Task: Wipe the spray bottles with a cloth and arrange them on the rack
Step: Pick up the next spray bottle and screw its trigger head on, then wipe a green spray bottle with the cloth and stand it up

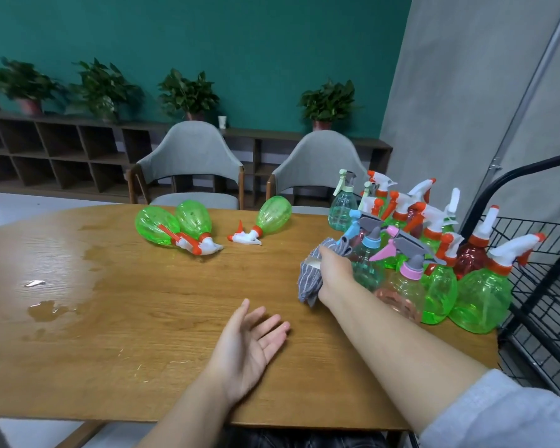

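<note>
Head view: water puddle (pixel 46 310) far left on the table (pixel 162 367), three green bottles (pixel 188 226) lying mid-table, left hand (pixel 249 347) palm-up with fingers spread and empty. Right hand (pixel 333 270) clutches the grey cloth (pixel 307 279), reaching into the crowded standing bottles (pixel 434 253) beside the rack (pixel 543 286). Risk: sleeve or cloth clips neighbours and topples them.

Three bottles (pixel 188 226) lie at the table's (pixel 143 318) far middle; upright bottles (pixel 434 253) crowd its right end, with the rack (pixel 543 286) right of them.
</note>
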A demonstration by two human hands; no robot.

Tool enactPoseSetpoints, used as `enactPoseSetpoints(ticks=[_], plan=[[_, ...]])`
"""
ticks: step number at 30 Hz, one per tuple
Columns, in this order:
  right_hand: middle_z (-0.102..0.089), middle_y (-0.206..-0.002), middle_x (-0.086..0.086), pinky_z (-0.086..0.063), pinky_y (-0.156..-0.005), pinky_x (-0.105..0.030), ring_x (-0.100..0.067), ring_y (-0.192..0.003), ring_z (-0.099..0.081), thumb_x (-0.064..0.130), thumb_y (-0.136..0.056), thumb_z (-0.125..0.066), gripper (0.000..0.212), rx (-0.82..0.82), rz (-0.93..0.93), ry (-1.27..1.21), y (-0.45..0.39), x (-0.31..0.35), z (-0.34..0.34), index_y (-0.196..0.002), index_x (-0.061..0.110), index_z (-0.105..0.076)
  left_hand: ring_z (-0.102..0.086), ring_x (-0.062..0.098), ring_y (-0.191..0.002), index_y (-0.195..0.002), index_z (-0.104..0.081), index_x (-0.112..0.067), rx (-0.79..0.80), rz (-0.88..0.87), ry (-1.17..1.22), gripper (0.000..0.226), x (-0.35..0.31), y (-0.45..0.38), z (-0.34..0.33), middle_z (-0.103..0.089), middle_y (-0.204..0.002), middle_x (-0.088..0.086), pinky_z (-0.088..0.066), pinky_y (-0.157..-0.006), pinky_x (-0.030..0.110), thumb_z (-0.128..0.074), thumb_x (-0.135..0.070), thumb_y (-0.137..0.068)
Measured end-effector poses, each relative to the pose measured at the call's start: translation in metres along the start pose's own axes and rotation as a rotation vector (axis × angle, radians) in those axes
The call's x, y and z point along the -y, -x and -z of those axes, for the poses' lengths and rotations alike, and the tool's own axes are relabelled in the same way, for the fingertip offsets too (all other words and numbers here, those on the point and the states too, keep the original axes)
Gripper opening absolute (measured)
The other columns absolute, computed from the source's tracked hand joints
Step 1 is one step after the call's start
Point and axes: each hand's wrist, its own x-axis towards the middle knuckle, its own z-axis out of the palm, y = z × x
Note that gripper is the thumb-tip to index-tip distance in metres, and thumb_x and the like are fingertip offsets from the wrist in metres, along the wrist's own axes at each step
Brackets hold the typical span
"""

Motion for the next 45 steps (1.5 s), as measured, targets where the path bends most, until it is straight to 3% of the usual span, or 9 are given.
enactPoseSetpoints(ticks=[3, 8, 12, 15, 20, 28, 36, 40, 45], plan=[[-0.063, -0.109, -0.016, -0.054, -0.088, -0.044, -0.031, -0.096, -0.065, 0.019, -0.086, -0.064, 0.036, 0.034, -0.046, -0.055, -0.001, 0.000, -0.009, -0.117, 0.005, -0.053, -0.064, 0.041, -0.108, -0.123, -0.053, -0.006, 0.043, 0.054, -0.010, 0.047, -0.014, -0.003, -0.012, -0.058, -0.126, 0.026, -0.058, -0.076, 0.039, -0.054, -0.040, -0.091], [-0.060, -0.087, -0.016, -0.051, -0.068, -0.038, -0.028, -0.068, -0.059, 0.005, -0.092, -0.052, 0.012, 0.130, -0.133, -0.143, -0.004, 0.001, -0.025, -0.102, 0.000, -0.054, -0.068, 0.030, -0.087, -0.113, -0.058, -0.014, -0.009, -0.013, -0.266, 0.026, -0.040, -0.021, -0.027, -0.066, -0.107, 0.013, -0.059, -0.067, 0.032, -0.052, -0.034, -0.098], [-0.063, -0.098, -0.018, -0.053, -0.088, -0.046, -0.035, -0.095, -0.065, 0.006, -0.092, -0.049, 0.008, 0.218, -0.194, -0.171, -0.008, 0.001, -0.041, -0.093, -0.001, -0.054, -0.064, 0.022, -0.082, -0.103, -0.061, -0.016, -0.203, -0.268, -0.525, 0.010, -0.065, -0.045, -0.027, -0.066, -0.101, 0.008, -0.052, -0.068, 0.029, -0.054, -0.022, -0.099], [-0.064, -0.106, -0.020, -0.051, -0.091, -0.047, -0.035, -0.096, -0.065, 0.005, -0.091, -0.049, 0.014, 0.276, -0.185, -0.161, -0.014, 0.003, -0.051, -0.103, 0.000, -0.055, -0.057, 0.018, -0.082, -0.097, -0.062, -0.017, -0.307, -0.515, -0.876, 0.008, -0.085, -0.065, -0.018, -0.063, -0.097, 0.004, -0.044, -0.074, 0.028, -0.055, -0.014, -0.097], [-0.064, -0.104, -0.020, -0.052, -0.090, -0.048, -0.034, -0.093, -0.065, 0.004, -0.091, -0.050, 0.008, 0.327, -0.181, -0.166, -0.026, 0.006, -0.053, -0.099, 0.002, -0.052, -0.048, 0.022, -0.117, -0.126, -0.059, -0.014, -0.332, -0.802, -1.629, 0.033, -0.113, -0.092, 0.007, -0.053, -0.129, 0.004, -0.034, -0.103, 0.030, -0.057, -0.014, -0.093], [-0.064, -0.112, -0.024, -0.053, -0.084, -0.050, -0.036, -0.098, -0.066, 0.005, -0.093, -0.050, 0.018, 0.425, -0.206, -0.137, -0.042, 0.009, -0.060, -0.110, 0.001, -0.054, 0.009, 0.031, -0.150, -0.152, -0.015, -0.023, -0.597, -0.472, -2.334, 0.067, -0.148, -0.132, 0.016, -0.005, -0.163, 0.008, 0.002, -0.115, 0.064, -0.046, -0.037, -0.095], [-0.066, -0.112, -0.023, -0.053, -0.085, -0.051, -0.036, -0.099, -0.066, 0.006, -0.093, -0.051, 0.028, 0.513, -0.204, -0.073, -0.050, 0.009, -0.060, -0.120, 0.001, -0.054, -0.031, 0.028, -0.139, -0.135, -0.033, -0.017, -0.632, -0.342, -2.584, 0.044, -0.163, -0.151, 0.012, -0.048, -0.139, 0.004, 0.001, -0.114, 0.066, -0.035, -0.045, -0.101], [-0.066, -0.113, -0.022, -0.053, -0.087, -0.050, -0.035, -0.100, -0.067, 0.006, -0.092, -0.053, 0.029, 0.509, -0.203, -0.067, -0.053, 0.008, -0.056, -0.120, 0.001, -0.054, -0.043, 0.028, -0.127, -0.130, -0.035, -0.025, -0.578, -0.345, -2.740, 0.028, -0.167, -0.153, 0.006, -0.053, -0.127, 0.008, 0.003, -0.115, 0.063, -0.025, -0.029, -0.105], [-0.067, -0.111, -0.022, -0.054, -0.086, -0.049, -0.035, -0.098, -0.068, 0.007, -0.091, -0.054, 0.029, 0.493, -0.204, -0.054, -0.054, 0.007, -0.049, -0.120, 0.002, -0.055, -0.044, 0.029, -0.120, -0.133, -0.035, -0.027, -0.534, -0.432, -2.819, 0.032, -0.167, -0.153, 0.003, -0.049, -0.126, 0.011, -0.022, -0.108, 0.048, -0.029, -0.023, -0.102]])
